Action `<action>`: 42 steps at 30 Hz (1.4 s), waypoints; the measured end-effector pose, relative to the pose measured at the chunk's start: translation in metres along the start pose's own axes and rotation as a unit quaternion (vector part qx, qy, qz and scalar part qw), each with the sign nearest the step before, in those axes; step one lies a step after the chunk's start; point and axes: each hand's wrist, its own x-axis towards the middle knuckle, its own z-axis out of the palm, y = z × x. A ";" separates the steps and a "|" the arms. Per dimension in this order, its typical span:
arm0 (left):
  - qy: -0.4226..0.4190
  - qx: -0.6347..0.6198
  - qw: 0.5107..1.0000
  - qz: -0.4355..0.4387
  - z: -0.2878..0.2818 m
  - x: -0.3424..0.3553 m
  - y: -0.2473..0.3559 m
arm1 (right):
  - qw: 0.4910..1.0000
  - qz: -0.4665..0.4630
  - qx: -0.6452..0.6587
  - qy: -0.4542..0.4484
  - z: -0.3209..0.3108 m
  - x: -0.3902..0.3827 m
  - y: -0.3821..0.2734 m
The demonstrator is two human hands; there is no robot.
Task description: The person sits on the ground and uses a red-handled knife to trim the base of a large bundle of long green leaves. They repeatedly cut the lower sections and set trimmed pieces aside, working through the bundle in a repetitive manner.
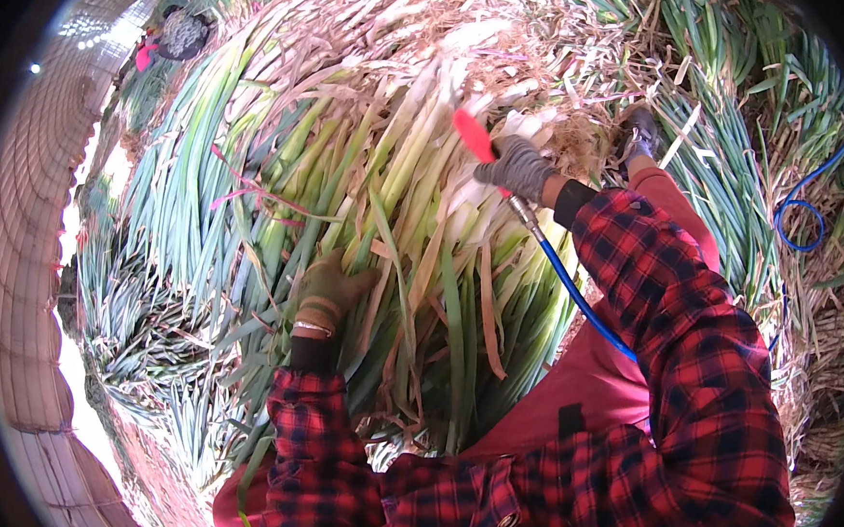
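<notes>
A large heap of long green onions (pixel 414 157) spreads in front of me, with pale stalks, green leaves and dry brown outer leaves. My left hand (pixel 335 292), in a glove, grips green onion leaves at the near side of the heap; its fingertips are partly hidden among them. My right hand (pixel 522 168), in a grey glove, is closed around an air blow gun (pixel 472 135) with a red body. It is above the pale stalks, near the roots. A blue hose (pixel 575 292) runs from the gun's metal fitting under my right arm.
More green onions (pixel 717 175) lie in piles at the right. A coiled stretch of blue hose (pixel 799 224) rests on them. Pink ties (pixel 243 193) lie on the heap. A person (pixel 180 34) is at the far left, near a draped sheet wall (pixel 37 240). My shoe (pixel 639 137) stands beside the roots.
</notes>
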 end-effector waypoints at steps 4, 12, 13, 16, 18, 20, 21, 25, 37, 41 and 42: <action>-0.019 -0.047 0.999 0.014 -0.007 -0.013 0.022 | 0.996 0.039 0.077 0.023 -0.012 -0.011 0.017; 0.035 -0.317 0.943 0.092 0.005 -0.034 0.003 | 0.992 -0.042 0.023 -0.114 0.042 -0.100 -0.032; 0.060 -0.306 0.942 0.124 0.013 -0.028 -0.015 | 0.986 -0.054 0.056 -0.148 0.045 -0.114 -0.040; -0.005 -0.238 0.966 0.099 -0.002 -0.021 -0.018 | 0.972 -0.063 0.081 -0.213 0.054 -0.151 -0.052; 0.022 -0.232 0.968 0.091 -0.004 -0.023 -0.008 | 0.969 -0.098 0.059 -0.219 0.068 -0.176 -0.056; 0.018 -0.217 0.975 0.043 0.001 -0.023 -0.014 | 0.961 -0.122 0.054 -0.241 0.074 -0.180 -0.067; 0.048 -0.197 0.978 0.047 0.003 -0.022 -0.021 | 0.956 -0.124 0.056 -0.259 0.074 -0.181 -0.076; 0.073 -0.218 0.973 0.022 0.016 -0.014 -0.030 | 0.972 -0.085 0.056 -0.210 0.072 -0.147 -0.057; 0.107 -0.194 0.975 0.030 0.012 -0.018 -0.019 | 0.994 -0.044 -0.009 -0.100 0.055 -0.091 -0.039; 0.100 -0.213 0.971 0.041 0.005 -0.024 -0.013 | 0.998 -0.008 0.008 -0.067 0.047 -0.057 -0.023; 0.098 -0.233 0.967 0.035 0.005 -0.026 -0.012 | 0.998 -0.003 0.001 -0.060 0.046 -0.050 -0.023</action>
